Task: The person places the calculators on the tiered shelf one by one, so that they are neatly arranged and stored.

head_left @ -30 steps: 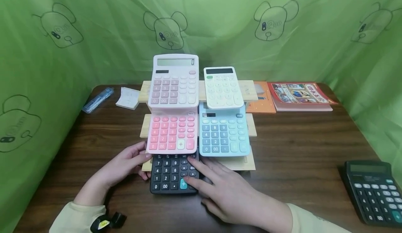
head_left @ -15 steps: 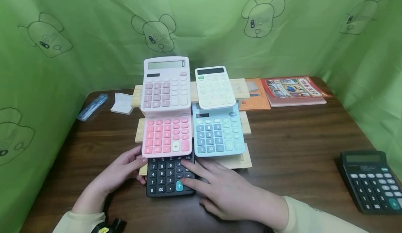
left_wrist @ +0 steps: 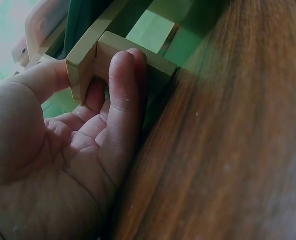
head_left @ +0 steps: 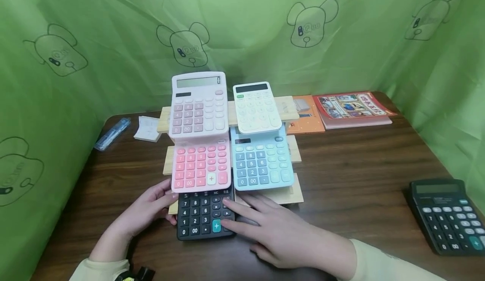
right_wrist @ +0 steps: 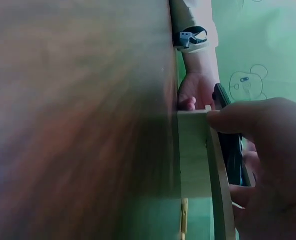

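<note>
A wooden rack (head_left: 297,192) holds calculators in tiers. On its lowest tier, a black calculator (head_left: 206,215) leans with its top hidden beneath the pink calculator (head_left: 201,167). My left hand (head_left: 145,207) grips the left end of that lowest board; in the left wrist view, the thumb lies on the board's edge and fingers curl behind it. My right hand (head_left: 274,230) rests two nearly straight fingertips on the black calculator's right-hand keys. Its other fingers reach under the light blue calculator (head_left: 262,163). In the right wrist view, my right thumb (right_wrist: 228,120) is by the board's edge.
Above stand a pale pink-and-white calculator (head_left: 198,108) and a white one (head_left: 257,108). Another black calculator (head_left: 445,218) lies at the table's right. Books (head_left: 352,108) lie behind right; a paper pad (head_left: 147,128) and blue clear packet (head_left: 112,134) lie behind left.
The head view has shifted, moving the rack leftward in the picture. My right fingertips have slid slightly toward the black calculator's right edge. My left hand stays at the rack's left end.
</note>
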Demonstrator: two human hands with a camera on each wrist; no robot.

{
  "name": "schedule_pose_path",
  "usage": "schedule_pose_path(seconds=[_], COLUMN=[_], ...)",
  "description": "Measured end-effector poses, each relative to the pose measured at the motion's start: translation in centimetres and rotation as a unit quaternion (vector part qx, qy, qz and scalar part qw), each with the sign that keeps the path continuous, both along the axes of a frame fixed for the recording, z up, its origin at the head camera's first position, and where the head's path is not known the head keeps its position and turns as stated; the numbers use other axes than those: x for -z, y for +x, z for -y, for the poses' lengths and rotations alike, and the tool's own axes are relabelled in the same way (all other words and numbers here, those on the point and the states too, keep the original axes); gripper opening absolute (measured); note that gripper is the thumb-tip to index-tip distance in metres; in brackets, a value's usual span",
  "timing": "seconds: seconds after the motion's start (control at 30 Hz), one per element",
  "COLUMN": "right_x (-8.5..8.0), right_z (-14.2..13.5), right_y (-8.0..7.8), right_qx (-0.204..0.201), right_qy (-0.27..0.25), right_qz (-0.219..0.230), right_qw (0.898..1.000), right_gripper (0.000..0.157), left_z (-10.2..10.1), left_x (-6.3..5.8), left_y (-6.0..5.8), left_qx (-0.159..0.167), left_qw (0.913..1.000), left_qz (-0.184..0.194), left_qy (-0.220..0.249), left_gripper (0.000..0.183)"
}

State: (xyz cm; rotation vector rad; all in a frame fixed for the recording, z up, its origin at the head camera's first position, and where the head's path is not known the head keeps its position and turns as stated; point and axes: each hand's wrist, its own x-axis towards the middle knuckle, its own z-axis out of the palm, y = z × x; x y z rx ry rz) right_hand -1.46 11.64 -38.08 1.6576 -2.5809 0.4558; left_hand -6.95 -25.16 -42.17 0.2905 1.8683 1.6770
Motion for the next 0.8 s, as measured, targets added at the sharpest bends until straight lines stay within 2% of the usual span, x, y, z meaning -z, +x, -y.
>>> schedule_pose_path(seconds=[0.17, 0.27, 0.4, 0.6, 0.8], right_x=[-0.1, -0.2, -0.1, -0.3, -0.6], right_z=[-2.2, -3.3, -4.2, -5.8, -7.9], right_y=[0.4, 0.6, 0.7, 0.5, 1.0], right_qx=[0.037, 0.057, 0.063, 0.077, 0.124], right_qy=[0.015, 0.019, 0.03, 0.032, 0.037], right_qz=[0.026, 0.023, 0.016, 0.028, 0.03], right_qw=[0.999, 0.998, 0.997, 0.996, 0.991], right_gripper=[0.084, 0.081, 0.077, 0.075, 0.072], left_z=[-0.1, 0.0, 0.0, 0.1, 0.0], left_x=[0.0, 0.0, 0.0, 0.1, 0.0], left_y=[0.1, 0.1, 0.1, 0.5, 0.1], left_qx=[-0.004, -0.004, -0.01, -0.008, -0.001], left_qw=[1.0, 1.0, 0.9999, 1.0, 1.0], left_qz=[0.002, 0.001, 0.003, 0.003, 0.0], left_qy=[-0.003, -0.004, -0.006, 0.003, 0.008], left_gripper=[0.046, 0.046, 0.046, 0.047, 0.046])
